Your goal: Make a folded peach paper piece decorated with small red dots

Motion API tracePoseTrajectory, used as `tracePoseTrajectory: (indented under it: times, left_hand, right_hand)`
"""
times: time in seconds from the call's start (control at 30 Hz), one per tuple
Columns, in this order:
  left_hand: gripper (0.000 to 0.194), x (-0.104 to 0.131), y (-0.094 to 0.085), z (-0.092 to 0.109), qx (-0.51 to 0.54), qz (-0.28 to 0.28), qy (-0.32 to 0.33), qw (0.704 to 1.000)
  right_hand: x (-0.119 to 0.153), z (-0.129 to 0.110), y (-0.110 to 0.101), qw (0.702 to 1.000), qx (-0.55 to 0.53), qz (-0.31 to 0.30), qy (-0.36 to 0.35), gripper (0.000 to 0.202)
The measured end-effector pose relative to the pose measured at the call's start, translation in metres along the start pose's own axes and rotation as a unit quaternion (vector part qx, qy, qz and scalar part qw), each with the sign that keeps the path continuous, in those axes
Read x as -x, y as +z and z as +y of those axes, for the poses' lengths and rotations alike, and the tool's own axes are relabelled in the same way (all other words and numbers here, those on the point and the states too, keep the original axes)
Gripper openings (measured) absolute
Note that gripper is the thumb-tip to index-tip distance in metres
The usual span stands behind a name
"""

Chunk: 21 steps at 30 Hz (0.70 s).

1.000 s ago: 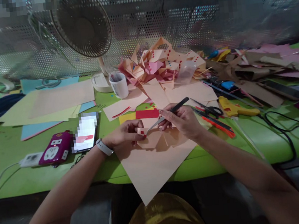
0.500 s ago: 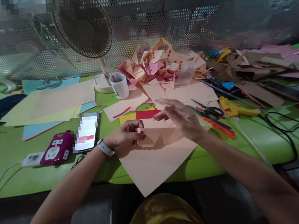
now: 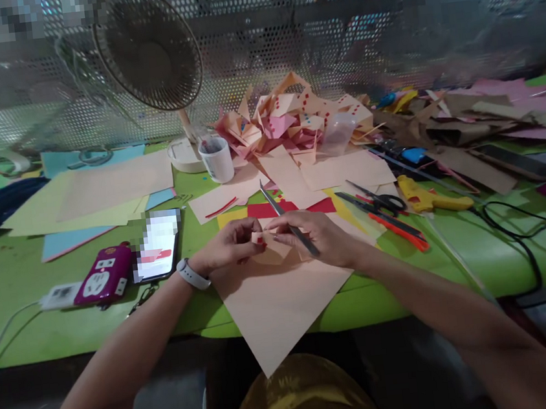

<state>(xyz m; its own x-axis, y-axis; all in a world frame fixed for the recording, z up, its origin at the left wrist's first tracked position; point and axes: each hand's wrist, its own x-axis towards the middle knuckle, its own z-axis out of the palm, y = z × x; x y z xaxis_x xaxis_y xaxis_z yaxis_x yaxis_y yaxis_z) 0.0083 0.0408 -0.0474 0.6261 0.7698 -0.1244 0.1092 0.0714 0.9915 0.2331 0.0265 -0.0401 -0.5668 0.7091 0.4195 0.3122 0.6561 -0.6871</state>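
My left hand [image 3: 235, 242] is closed, pinching a folded piece of peach paper [image 3: 278, 251] with a small red mark near the fingertips. My right hand [image 3: 322, 235] grips metal tweezers [image 3: 288, 219], whose tips point up and away to the left. The thumb and fingertips of that hand meet the same folded paper. Beneath both hands lies a large peach sheet [image 3: 279, 308], one corner reaching over the table's front edge. Just beyond the hands are a red paper strip [image 3: 319, 206] and some tiny red bits.
Scissors [image 3: 390, 202], an orange-handled cutter [image 3: 405, 235] and a yellow glue gun [image 3: 431, 196] lie to the right. A phone [image 3: 160, 242] and purple power adapter [image 3: 105, 274] are left. Behind stand a white cup [image 3: 218, 160], a fan [image 3: 149, 55] and heaped folded paper [image 3: 287, 108].
My right hand has come down and left from its raised position to meet the folded paper. The tweezers now show clearly in it. My left hand has stayed nearly in place.
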Motion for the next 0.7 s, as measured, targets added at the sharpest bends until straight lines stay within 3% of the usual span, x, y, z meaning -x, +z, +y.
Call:
tracePoseTrajectory:
  times: [0.23, 0.43, 0.7]
  left_hand:
    - [0.035, 0.000, -0.002, 0.000, -0.033, 0.008, -0.033, 0.999]
    - [0.036, 0.000, -0.002, 0.000, -0.020, -0.010, -0.039, 0.999]
    - [0.032, -0.001, -0.001, -0.003, -0.020, -0.033, -0.032, 0.999]
  right_hand:
    - [0.000, -0.001, -0.001, 1.000, -0.017, 0.004, 0.006, 0.021]
    - [0.000, -0.007, -0.004, 0.998, -0.020, -0.005, 0.054, 0.024]
    - [-0.006, -0.012, -0.003, 0.994, 0.043, -0.042, 0.096, 0.039]
